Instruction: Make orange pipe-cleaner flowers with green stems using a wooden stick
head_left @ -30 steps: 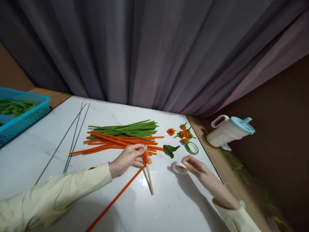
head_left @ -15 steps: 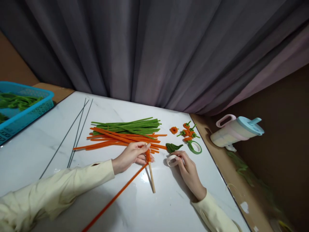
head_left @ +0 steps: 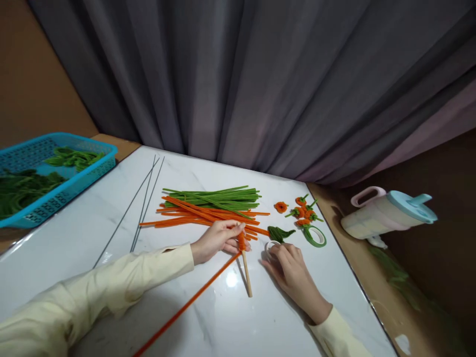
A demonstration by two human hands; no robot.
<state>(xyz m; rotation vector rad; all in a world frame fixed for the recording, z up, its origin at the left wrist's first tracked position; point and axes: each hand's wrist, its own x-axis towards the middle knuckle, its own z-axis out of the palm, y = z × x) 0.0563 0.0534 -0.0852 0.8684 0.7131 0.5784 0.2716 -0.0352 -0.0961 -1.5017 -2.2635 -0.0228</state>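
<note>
A white marble table (head_left: pixel 74 233) carries thin grey wires (head_left: pixel 143 208) at left, green stems (head_left: pixel 215 196) and orange stems (head_left: pixel 201 214) at the middle, small orange flowers (head_left: pixel 303 210) and a green tape ring (head_left: pixel 315 235) far right.

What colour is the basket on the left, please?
Blue; the basket shows best in the head view.

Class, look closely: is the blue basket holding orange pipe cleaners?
No, the blue basket holds only green pieces; the orange pipe cleaners lie on the table.
</note>
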